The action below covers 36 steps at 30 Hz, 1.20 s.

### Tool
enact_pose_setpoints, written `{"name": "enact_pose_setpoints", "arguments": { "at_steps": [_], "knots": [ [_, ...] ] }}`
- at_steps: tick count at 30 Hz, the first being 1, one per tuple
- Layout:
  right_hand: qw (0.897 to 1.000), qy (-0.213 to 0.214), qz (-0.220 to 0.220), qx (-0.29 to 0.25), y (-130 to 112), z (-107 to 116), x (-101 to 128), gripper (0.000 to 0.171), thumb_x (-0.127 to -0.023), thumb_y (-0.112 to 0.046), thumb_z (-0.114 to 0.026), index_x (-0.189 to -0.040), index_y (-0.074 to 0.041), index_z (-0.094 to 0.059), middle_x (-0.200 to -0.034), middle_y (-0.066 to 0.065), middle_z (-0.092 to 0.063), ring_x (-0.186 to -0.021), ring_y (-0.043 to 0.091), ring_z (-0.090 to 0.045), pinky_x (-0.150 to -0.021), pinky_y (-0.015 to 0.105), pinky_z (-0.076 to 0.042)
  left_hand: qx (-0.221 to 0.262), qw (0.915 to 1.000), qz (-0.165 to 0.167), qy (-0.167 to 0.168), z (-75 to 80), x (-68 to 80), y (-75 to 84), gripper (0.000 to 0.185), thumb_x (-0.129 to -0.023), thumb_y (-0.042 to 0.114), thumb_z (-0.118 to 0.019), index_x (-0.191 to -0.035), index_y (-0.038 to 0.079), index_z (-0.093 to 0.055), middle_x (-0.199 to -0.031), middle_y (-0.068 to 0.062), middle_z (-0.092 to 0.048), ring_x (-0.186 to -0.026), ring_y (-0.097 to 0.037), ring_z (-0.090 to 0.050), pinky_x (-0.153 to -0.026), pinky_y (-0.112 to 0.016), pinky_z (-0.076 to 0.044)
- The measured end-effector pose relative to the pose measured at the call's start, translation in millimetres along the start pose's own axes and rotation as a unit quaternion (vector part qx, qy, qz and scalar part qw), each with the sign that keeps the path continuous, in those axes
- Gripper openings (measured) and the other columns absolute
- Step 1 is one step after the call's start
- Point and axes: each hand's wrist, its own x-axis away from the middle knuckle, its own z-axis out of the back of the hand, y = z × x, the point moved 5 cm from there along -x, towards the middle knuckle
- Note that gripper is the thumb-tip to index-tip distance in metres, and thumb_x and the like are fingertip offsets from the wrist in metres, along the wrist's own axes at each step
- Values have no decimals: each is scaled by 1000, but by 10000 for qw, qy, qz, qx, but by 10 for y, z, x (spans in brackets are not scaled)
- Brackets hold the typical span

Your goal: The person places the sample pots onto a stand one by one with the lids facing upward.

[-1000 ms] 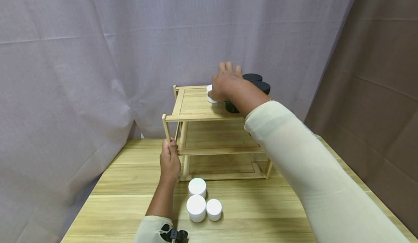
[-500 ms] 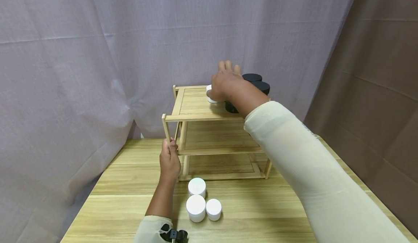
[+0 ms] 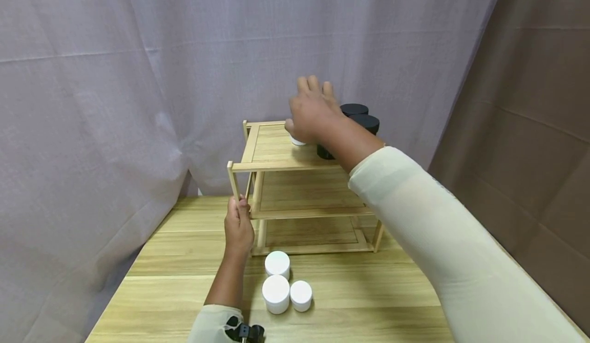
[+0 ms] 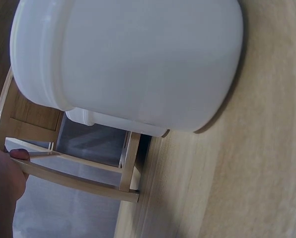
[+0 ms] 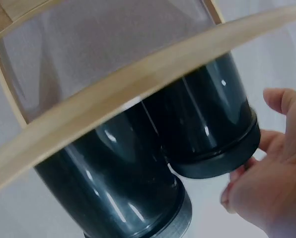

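The head view is filled along the back by a grey curtain (image 3: pixel 138 77), and a brown curtain (image 3: pixel 521 112) is seen at the right. In front is spread a wood-grained table (image 3: pixel 378 292), on which a three-tier wooden rack (image 3: pixel 313 192) is stood. The rack's right side is partly covered by a pale right sleeve (image 3: pixel 428 220).

The right grip (image 3: pixel 313 110) is held over the top tier with thumb and fingers apart. In the right wrist view it is placed just beside a dark jar (image 5: pixel 202 114); whether that jar is touched cannot be told. The left grip (image 3: pixel 238 233) is clamped on the rack's near left post, with the fingers curled round it.

By the dark jar a second one (image 5: pixel 118 173) is set, also on the top tier. Two larger white jars (image 3: pixel 276 294) are set on the table before the rack, one behind the other. Another white jar (image 3: pixel 297 141) is mostly hidden on the top tier beneath the right grip; whether it is touched cannot be told. A smaller white jar (image 3: pixel 301 295) is placed just right of the nearer larger one.
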Motion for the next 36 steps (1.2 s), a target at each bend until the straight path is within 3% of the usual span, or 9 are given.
{"name": "enact_pose_setpoints", "arguments": {
  "at_steps": [6,11,15,21,23,26,31,36],
  "knots": [
    [9935,956,488,368,-165,-5,110,32,-107,-39,-52,-101,-10,-64,-124,12,-45,-124,34,-36,-100,53,-31,32,10000,39,4,-1,10,-4,42,-117,33,-44,-117,-9,-53,-80,-1,-45,-67,-9,-39,-62,-24,-36],
    [9764,1841,919,650,-294,-67,303,29,-107,-35,-56,-95,-11,-66,-111,9,-52,-112,32,-43,-97,53,-33,17,10000,-38,-3,4,-6,5,42,-117,33,-44,-116,-8,-54,-81,-2,-46,-68,-9,-40,-64,-24,-37],
    [9510,2690,1341,720,-383,-117,464,26,-105,-29,-60,-89,-10,-70,-103,8,-59,-104,30,-50,-95,52,-36,-11,10000,30,-6,0,2,-5,40,-118,31,-44,-117,-8,-54,-81,-3,-47,-68,-9,-41,-63,-24,-38],
    [8953,3905,2024,708,-478,-200,729,24,-100,-21,-63,-79,-9,-68,-89,5,-61,-92,27,-54,-92,52,-40,-49,9999,107,18,16,4,-12,38,-118,30,-45,-118,-8,-54,-81,-4,-48,-68,-10,-41,-64,-25,-38],
    [8844,4077,2185,623,-505,-237,811,24,-99,-19,-63,-78,-10,-67,-86,5,-60,-90,27,-55,-92,53,-40,-12,9999,107,27,25,-4,-9,38,-118,29,-45,-118,-8,-54,-82,-5,-48,-69,-10,-42,-65,-25,-38],
    [8780,4132,2368,488,-542,-304,911,23,-99,-18,-63,-78,-10,-66,-86,4,-60,-89,27,-55,-92,53,-40,22,9999,138,33,40,-6,-12,41,-117,33,-45,-117,-7,-55,-82,-6,-49,-70,-11,-43,-65,-25,-39],
    [8714,4146,2597,362,-567,-413,1032,21,-99,-19,-63,-81,-10,-67,-86,4,-61,-88,27,-55,-92,53,-40,-23,9999,156,33,48,15,-18,47,-116,40,-43,-117,-6,-54,-82,-5,-49,-71,-11,-43,-66,-26,-40],
    [8698,4148,2671,88,-579,-464,1127,19,-100,-19,-64,-83,-11,-67,-85,4,-59,-86,27,-55,-88,50,-42,-44,9999,112,45,60,15,-3,42,-118,34,-44,-118,-6,-55,-83,-4,-49,-72,-12,-44,-67,-26,-40]
  ]
}}
